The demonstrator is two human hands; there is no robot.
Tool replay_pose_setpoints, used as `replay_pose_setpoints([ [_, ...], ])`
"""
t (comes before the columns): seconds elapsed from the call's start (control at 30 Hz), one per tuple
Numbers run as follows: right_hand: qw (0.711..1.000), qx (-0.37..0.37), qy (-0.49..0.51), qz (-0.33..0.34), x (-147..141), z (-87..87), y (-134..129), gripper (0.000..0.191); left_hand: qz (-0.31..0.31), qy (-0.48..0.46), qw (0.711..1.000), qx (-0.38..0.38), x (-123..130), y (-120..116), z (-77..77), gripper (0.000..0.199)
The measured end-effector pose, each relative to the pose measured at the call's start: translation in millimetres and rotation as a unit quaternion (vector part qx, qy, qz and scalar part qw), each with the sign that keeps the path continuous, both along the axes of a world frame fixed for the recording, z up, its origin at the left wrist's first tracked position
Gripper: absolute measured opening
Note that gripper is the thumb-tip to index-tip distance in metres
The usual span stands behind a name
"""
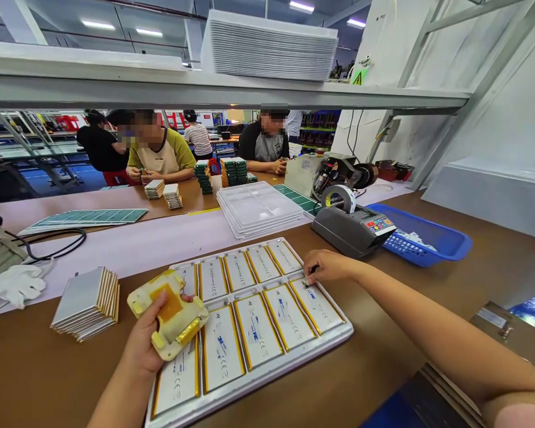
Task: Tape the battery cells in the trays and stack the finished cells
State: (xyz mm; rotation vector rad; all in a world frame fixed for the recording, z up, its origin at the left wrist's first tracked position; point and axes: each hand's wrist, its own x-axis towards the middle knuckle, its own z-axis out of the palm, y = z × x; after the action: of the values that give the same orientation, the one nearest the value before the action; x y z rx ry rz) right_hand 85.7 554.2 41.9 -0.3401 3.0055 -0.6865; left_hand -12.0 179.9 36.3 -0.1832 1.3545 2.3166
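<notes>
My left hand (pixel 145 336) is shut on a cream-yellow fixture (pixel 172 315) with an orange pad at its centre, holding it above the tray's left side. A white plastic tray (pixel 339 334) lies under both hands, holding rows of flat pouch battery cells (pixel 256 330) with yellow-taped edges. My right hand (pixel 330 266) rests its fingertips on a cell (pixel 316 306) in the tray's upper right. A small dark piece shows between those fingers, too small to name. The fixture hides part of the cells beneath it.
A stack of pouch cells (pixel 87 303) and white gloves (pixel 18 284) lie to the left. A grey desktop machine (pixel 352 232) and blue basket (pixel 423 238) stand to the right. Stacked empty trays (pixel 258 208) lie ahead, beneath a shelf, with co-workers (pixel 160 148) beyond.
</notes>
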Motion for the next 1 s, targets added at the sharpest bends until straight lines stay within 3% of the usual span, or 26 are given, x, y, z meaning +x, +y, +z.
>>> replay_pose_setpoints([
  [0.3, 0.994, -0.081, -0.027, 0.067, 3.0, -4.2, 10.6, 0.026, -0.002, -0.008, 1.0, -0.008, -4.6, 1.5, 0.8, 0.027],
  [0.47, 0.997, -0.066, 0.022, 0.037, 0.5, -9.6, 11.1, 0.025, 0.001, -0.004, 1.0, -0.013, -2.9, 2.0, 1.4, 0.024],
  [0.63, 0.992, -0.088, -0.058, 0.066, -3.7, -15.3, 16.2, 0.028, -0.03, 0.001, 1.0, -0.007, -3.0, -0.2, -1.1, 0.018],
  [0.83, 0.996, -0.067, -0.006, 0.051, -4.2, -15.0, 8.3, 0.028, -0.049, 0.001, 0.999, 0.019, -3.2, -4.3, -5.2, 0.018],
  [1.0, 0.996, -0.067, -0.037, 0.05, -4.3, -21.0, 1.4, 0.031, -0.075, -0.008, 0.996, 0.046, 2.3, -9.5, -8.5, 0.021],
])
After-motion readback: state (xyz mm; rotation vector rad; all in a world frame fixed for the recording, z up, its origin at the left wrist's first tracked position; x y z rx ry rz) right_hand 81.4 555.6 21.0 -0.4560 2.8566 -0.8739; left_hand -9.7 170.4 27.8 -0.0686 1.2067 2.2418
